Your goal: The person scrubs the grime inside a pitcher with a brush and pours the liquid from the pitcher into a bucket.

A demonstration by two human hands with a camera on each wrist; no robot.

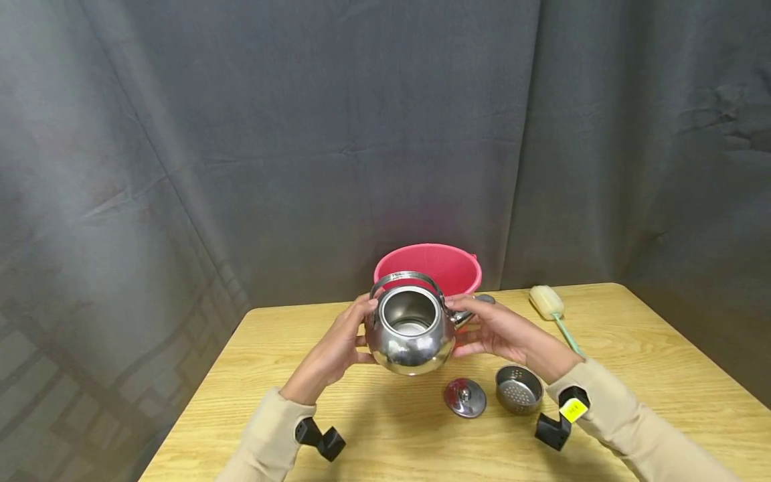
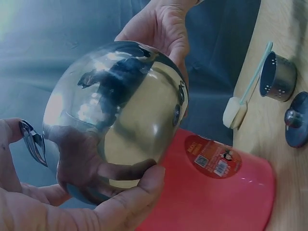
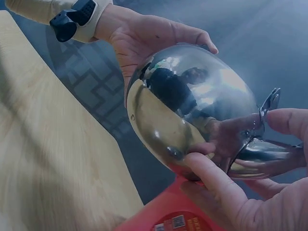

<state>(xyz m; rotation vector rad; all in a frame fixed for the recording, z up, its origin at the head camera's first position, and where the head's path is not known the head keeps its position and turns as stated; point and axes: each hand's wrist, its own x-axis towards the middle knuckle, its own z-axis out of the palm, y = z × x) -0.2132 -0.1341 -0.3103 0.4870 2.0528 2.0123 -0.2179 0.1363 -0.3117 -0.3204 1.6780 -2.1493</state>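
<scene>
A shiny steel teapot (image 1: 411, 348) is held up above the table, tilted so its uncovered round mouth faces the head camera. My left hand (image 1: 337, 345) grips its left side, thumb near the rim and fingers around the body. On the other side my right hand (image 1: 496, 331) grips it beside the spout, which points right. The arched handle stands up behind the mouth. In the right wrist view the fingers of the right hand (image 3: 240, 192) curl about the spout base. Below on the table lie a steel lid (image 1: 465, 397) with a knob and a perforated strainer basket (image 1: 519, 389).
A pink-red bucket (image 1: 464, 268) stands behind the teapot, with a label (image 2: 214, 158) on its side. At the right back lies a sponge brush (image 1: 547, 302) with a pale green handle. A grey curtain (image 1: 301, 147) hangs behind the wooden table (image 1: 241, 402).
</scene>
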